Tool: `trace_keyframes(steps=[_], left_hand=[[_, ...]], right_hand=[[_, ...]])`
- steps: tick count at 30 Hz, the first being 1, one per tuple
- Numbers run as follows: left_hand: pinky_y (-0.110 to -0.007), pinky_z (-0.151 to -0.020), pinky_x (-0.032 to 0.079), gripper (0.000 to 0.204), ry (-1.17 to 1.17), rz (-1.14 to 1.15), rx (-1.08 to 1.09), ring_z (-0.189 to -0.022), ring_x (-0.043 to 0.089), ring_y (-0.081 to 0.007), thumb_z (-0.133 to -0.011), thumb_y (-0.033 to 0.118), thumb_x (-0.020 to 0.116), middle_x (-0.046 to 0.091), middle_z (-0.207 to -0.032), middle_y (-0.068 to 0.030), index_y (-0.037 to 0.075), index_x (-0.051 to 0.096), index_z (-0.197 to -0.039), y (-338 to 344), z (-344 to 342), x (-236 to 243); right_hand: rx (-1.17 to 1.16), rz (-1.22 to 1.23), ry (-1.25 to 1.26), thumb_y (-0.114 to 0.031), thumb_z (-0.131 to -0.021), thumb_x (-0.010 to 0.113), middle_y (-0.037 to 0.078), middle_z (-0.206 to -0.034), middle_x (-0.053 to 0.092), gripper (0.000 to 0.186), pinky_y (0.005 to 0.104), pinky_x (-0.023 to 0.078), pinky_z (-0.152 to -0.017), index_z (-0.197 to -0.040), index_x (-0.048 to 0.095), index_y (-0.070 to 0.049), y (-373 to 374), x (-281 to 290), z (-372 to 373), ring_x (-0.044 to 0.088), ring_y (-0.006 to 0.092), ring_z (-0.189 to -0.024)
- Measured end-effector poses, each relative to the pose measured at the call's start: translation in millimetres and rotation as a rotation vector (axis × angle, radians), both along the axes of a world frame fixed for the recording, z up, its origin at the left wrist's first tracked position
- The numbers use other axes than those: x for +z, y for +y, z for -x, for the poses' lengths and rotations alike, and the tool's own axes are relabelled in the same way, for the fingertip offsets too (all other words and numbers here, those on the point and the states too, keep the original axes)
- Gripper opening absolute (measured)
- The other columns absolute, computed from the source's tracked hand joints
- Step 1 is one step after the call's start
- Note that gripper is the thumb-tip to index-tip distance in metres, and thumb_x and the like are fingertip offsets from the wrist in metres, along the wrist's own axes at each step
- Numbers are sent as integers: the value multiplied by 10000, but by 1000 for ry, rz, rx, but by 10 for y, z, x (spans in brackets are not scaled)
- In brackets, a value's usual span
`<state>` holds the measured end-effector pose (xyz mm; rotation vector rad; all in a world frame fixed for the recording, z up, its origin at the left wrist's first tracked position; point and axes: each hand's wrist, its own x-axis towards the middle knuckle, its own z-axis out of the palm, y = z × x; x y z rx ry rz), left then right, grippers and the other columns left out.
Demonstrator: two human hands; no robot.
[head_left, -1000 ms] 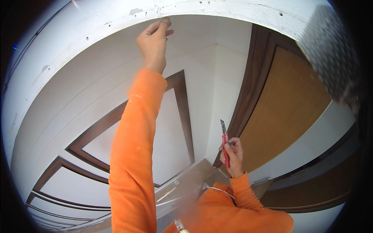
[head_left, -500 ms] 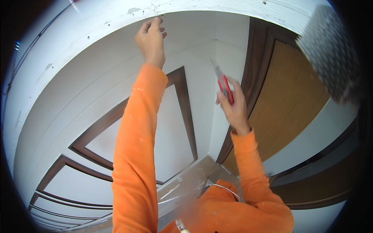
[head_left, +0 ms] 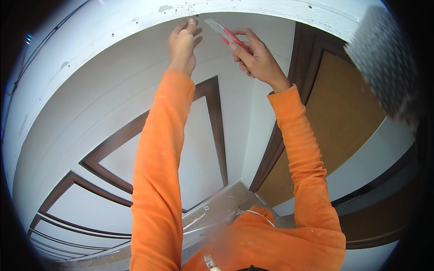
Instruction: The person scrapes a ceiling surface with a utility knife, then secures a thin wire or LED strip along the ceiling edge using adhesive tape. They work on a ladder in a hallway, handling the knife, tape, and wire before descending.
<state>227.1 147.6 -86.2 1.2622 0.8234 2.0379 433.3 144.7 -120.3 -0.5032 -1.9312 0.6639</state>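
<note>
My left hand (head_left: 182,45) is raised to the lower edge of the white, pitted beam (head_left: 244,11), thumb and fingertips closed at a spot where anything held is too small to make out. To its right, my right hand (head_left: 257,61) grips a red utility knife (head_left: 230,34). Its blade is out and angled up toward the left, close beside my left fingertips and just below the beam's edge. Both forearms are in orange sleeves.
Behind are a white wall with dark-framed panels (head_left: 160,144) and a wooden door (head_left: 334,113) in a brown frame. Thin cables (head_left: 49,36) run along the upper left. A blurred grey textured object (head_left: 379,58) fills the upper right. The floor (head_left: 239,196) below holds scattered strips.
My right hand has risen with the knife from low on the right to beside my left fingertips, the blade now tilted leftward. My left hand stays at the edge.
</note>
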Motion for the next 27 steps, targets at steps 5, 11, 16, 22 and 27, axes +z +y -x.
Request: trace_keyframes(steps=[5, 11, 16, 22, 27], left_hand=[[-438, -1007, 468, 399, 81, 6, 148, -1166, 605, -277, -1019, 248, 630, 621, -1260, -132, -22, 571, -1308, -7, -102, 4], [-401, -936, 454, 304, -36, 43, 205, -1096, 610, -215, -1002, 264, 644, 656, -1154, -69, 40, 640, -1208, 29, -226, -3], [-442, -977, 431, 267, -101, 64, 192, -1117, 593, -208, -1005, 255, 632, 658, -1163, -39, 62, 641, -1190, 39, -298, 17], [-470, -1030, 413, 310, -68, 48, 140, -1143, 587, -217, -1009, 261, 632, 655, -1161, -41, 55, 621, -1240, 50, -274, 1], [-473, -1035, 401, 303, -91, 53, 151, -1119, 591, -208, -1001, 252, 650, 651, -1137, -57, 43, 634, -1219, 47, -334, 13]], right_hand=[[-252, -557, -79, -260, -1024, 606, 87, -831, 659, 331, 366, 508, -662, -1293, 611, -67, 222, 72, 96, 619, 243, -699], [-473, -798, -169, -269, -1008, 602, 112, -966, 728, 331, 407, 544, -710, -1311, 632, -138, 385, 219, 132, 670, 320, -778], [-621, -886, -269, -316, -1003, 586, 109, -973, 731, 326, 432, 559, -725, -1297, 645, -186, 406, 357, 54, 688, 326, -803], [-581, -894, -315, -361, -1001, 559, 121, -824, 703, 321, 453, 545, -696, -1276, 643, -218, 458, 440, -12, 674, 329, -741], [-407, -933, -423, -258, -987, 649, 129, -1251, 706, 512, 395, 560, -919, -1469, 520, -142, 501, 693, -81, 701, 265, -1078]])
